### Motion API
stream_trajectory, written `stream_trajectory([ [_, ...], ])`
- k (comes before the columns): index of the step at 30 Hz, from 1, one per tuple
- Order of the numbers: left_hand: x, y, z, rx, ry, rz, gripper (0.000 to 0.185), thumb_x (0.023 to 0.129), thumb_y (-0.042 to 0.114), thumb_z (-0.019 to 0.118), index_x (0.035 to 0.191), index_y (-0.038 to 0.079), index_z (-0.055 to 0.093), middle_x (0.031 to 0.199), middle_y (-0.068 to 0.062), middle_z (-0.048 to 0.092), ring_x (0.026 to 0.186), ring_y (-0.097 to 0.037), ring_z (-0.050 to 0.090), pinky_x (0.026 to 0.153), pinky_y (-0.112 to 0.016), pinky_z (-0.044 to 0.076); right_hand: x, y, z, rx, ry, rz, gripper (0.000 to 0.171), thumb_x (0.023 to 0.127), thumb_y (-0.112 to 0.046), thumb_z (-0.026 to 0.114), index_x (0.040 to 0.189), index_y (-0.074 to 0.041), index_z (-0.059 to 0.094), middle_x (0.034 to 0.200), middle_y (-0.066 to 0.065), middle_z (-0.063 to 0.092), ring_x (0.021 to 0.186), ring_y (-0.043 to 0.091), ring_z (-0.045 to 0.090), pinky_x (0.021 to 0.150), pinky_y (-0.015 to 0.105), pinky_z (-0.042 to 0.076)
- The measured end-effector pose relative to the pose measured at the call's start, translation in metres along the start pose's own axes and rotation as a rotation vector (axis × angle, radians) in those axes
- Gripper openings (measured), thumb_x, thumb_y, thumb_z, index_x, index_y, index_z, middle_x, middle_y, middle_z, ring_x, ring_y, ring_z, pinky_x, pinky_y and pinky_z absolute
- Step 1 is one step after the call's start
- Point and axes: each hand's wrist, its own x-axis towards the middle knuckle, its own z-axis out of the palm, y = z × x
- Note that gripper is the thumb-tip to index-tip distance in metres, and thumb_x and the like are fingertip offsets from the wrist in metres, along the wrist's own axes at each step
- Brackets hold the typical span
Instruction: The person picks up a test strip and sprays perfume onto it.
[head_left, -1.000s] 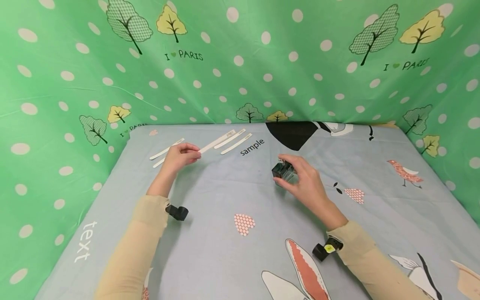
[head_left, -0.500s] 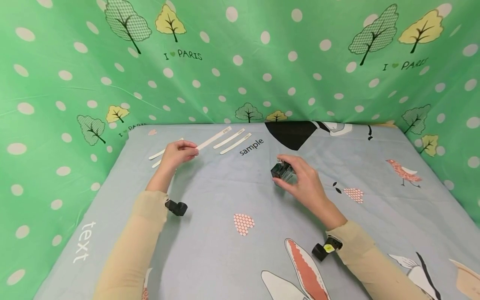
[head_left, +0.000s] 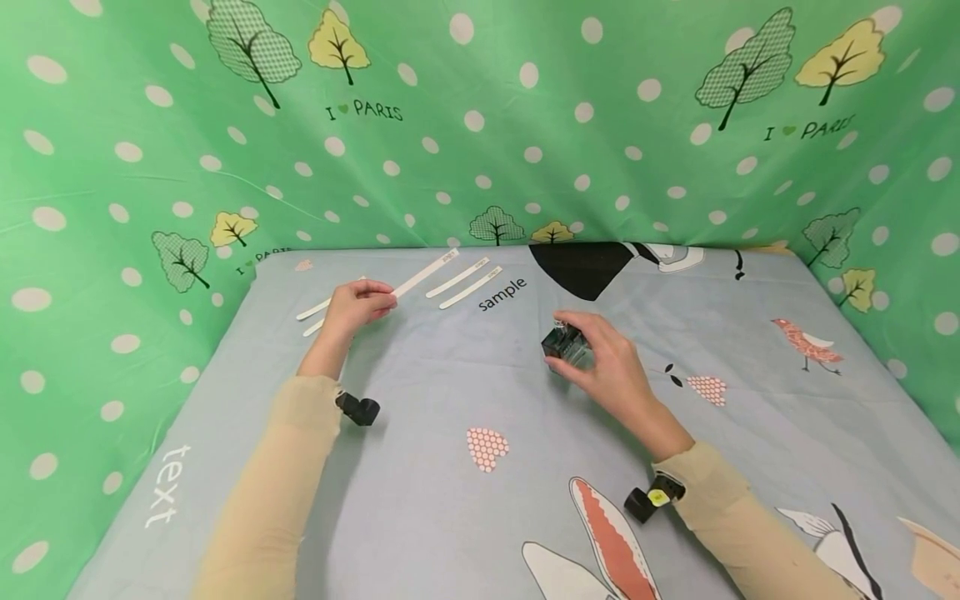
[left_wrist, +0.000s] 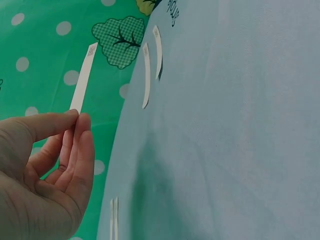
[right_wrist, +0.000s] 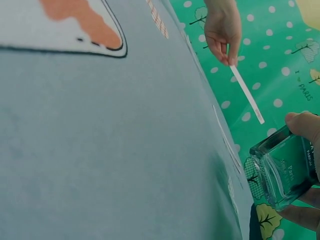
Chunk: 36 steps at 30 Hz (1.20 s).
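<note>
Left hand [head_left: 352,307] at about 10 o'clock of the counter [head_left: 420,417], thumb and fingertips pinching one end of a white paper strip [head_left: 424,273]; strip lifted off the cloth and angled toward 1 o'clock, its printed tip free in the air, as the left wrist view confirms. Right hand [head_left: 611,362] near centre, slightly toward 2 o'clock, fingers and thumb curled round a small square glass bottle [head_left: 564,343]; right wrist view shows clear walls, lettering on one face and a thick glass base. Cannot tell from any view whether the bottle rests on the cloth or is just off it, nor whether a cap is on. Two more strips [head_left: 463,282] lie flat at 12 o'clock just beside the printed word "sample"; another pair [head_left: 321,310] lies at 10 o'clock, partly behind the left hand. Step in hand, as judged: strip picked up, bottle gripped, the two well apart. Next move likely calls for bringing strip tip and bottle top together: steady pinch on the flimsy paper, bottle turned so its nozzle faces the strip, the free end kept clear of the cloth.
</note>
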Motion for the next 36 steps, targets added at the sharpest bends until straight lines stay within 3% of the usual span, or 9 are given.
stream_trajectory([
  [9,-0.006,0.015,0.004,-0.050,0.015,-0.027,0.038,0.093,0.003,0.065,0.127,-0.011,0.057,0.075,0.009,0.067,0.072,0.000,0.067,0.083,-0.019,0.060,-0.001,0.002,0.002,0.003,0.008,-0.004,0.065,0.073,-0.021,0.090,0.130,-0.014,0.060,0.121,0.010,0.067,0.105,0.026,0.067,0.078,0.042,0.061],
  [14,0.010,0.005,0.005,-0.115,0.049,-0.030,0.037,0.093,0.003,0.066,0.127,-0.010,0.058,0.087,0.001,0.074,0.074,0.000,0.069,0.095,-0.026,0.058,-0.001,0.003,0.002,0.004,0.008,-0.004,0.065,0.073,-0.020,0.090,0.130,-0.014,0.060,0.121,0.010,0.067,0.105,0.027,0.067,0.078,0.043,0.061],
  [19,0.029,-0.010,0.007,-0.192,0.090,-0.047,0.034,0.092,0.004,0.069,0.124,-0.005,0.063,0.083,0.005,0.071,0.075,0.000,0.070,0.098,-0.029,0.056,-0.002,0.003,0.002,0.002,0.008,-0.008,0.065,0.073,-0.020,0.090,0.130,-0.014,0.060,0.121,0.009,0.067,0.105,0.026,0.067,0.078,0.042,0.062],
  [25,0.040,-0.018,0.009,-0.280,0.138,-0.090,0.016,0.091,0.001,0.070,0.106,0.004,0.073,0.079,0.005,0.071,0.074,-0.005,0.072,0.089,-0.024,0.060,-0.003,0.004,0.003,0.002,0.011,-0.018,0.066,0.073,-0.020,0.090,0.130,-0.013,0.059,0.122,0.009,0.067,0.108,0.027,0.067,0.081,0.043,0.061],
  [28,0.043,-0.019,0.010,-0.307,0.149,-0.100,0.020,0.090,-0.001,0.070,0.109,0.001,0.072,0.073,0.006,0.072,0.071,-0.005,0.072,0.085,-0.022,0.061,-0.003,0.005,0.003,0.004,0.013,-0.017,0.065,0.073,-0.020,0.090,0.130,-0.013,0.059,0.122,0.009,0.067,0.108,0.026,0.067,0.081,0.043,0.061],
  [32,0.046,-0.021,0.012,-0.275,0.157,-0.109,0.034,0.091,0.002,0.070,0.124,-0.004,0.066,0.070,0.009,0.070,0.070,-0.002,0.070,0.086,-0.020,0.060,-0.004,0.005,0.003,0.004,0.010,-0.011,0.065,0.073,-0.020,0.090,0.130,-0.014,0.060,0.122,0.009,0.067,0.109,0.027,0.067,0.082,0.043,0.061],
  [36,0.049,-0.025,0.015,-0.219,0.173,-0.103,0.036,0.092,0.006,0.070,0.126,-0.005,0.065,0.074,0.009,0.067,0.071,0.000,0.069,0.091,-0.022,0.059,-0.004,0.005,0.004,0.005,0.009,-0.010,0.065,0.073,-0.020,0.090,0.130,-0.013,0.060,0.122,0.010,0.067,0.110,0.028,0.067,0.082,0.043,0.062],
])
